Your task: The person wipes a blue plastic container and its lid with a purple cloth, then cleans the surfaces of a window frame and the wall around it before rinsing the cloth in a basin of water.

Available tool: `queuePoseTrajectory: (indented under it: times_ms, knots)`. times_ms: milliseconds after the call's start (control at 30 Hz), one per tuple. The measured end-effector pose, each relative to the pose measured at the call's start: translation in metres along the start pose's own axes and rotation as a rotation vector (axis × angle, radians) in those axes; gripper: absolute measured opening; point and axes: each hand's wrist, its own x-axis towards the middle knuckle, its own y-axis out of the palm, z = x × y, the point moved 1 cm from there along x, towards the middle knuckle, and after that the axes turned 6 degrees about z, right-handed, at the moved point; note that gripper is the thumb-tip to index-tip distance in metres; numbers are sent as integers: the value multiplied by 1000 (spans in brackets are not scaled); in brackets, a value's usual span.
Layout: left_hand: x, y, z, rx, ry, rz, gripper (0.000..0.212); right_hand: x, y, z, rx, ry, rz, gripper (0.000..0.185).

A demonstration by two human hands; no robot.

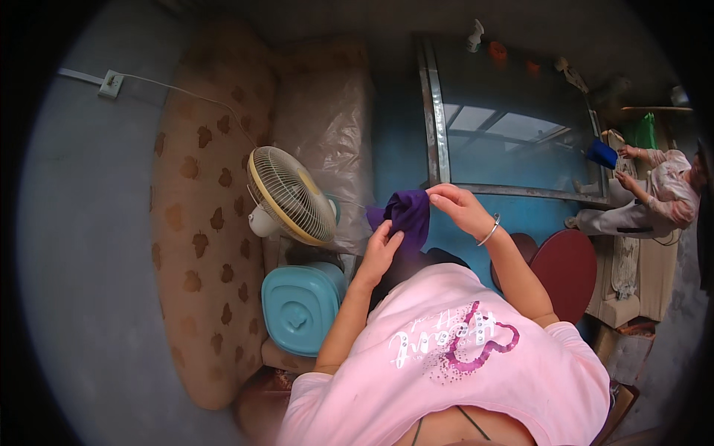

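A bunched purple cloth (411,214) hangs in front of my body, gathered between both hands. My right hand (458,206) pinches its upper right edge between thumb and fingers; a silver bangle circles that wrist. On the cloth's lower left side, my left hand (382,251) holds a fold with the thumb apart from the fingers. Part of the cloth drops down towards my lap. To the left of the cloth stands an electric fan (293,195) with a yellow-rimmed wire guard, its head tilted.
A lidded turquoise bin (298,312) stands by the patterned sofa (201,223). Ahead is a metal-framed glass-topped table (513,150) with a spray bottle (474,38). Round dark-red stools (566,276) are at right. Another person (664,189) there holds a blue item (602,154). A cord (184,91) runs to a wall socket.
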Motion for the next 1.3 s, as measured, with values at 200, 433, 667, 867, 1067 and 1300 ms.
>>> queuePoseTrajectory:
  times_ms: [200,433,667,867,1067,1300]
  knots:
    - [3,-35,-53,-461,35,-110,34,0,-55,-83,121,322,-277,23]
    - [45,-64,-80,-515,58,-134,46,-69,-82,-219,-125,753,-388,24]
    - [129,-52,-130,-382,18,-49,50,-131,-86,-297,144,1205,-510,21]
    - [202,-67,-141,-469,-64,-99,43,-79,-111,-286,281,941,-644,21]
    - [244,-61,-162,-527,-130,-196,43,-12,-148,-246,289,695,-658,21]
    - [292,-63,-165,-617,-291,-169,42,-24,-150,-273,420,773,-787,22]
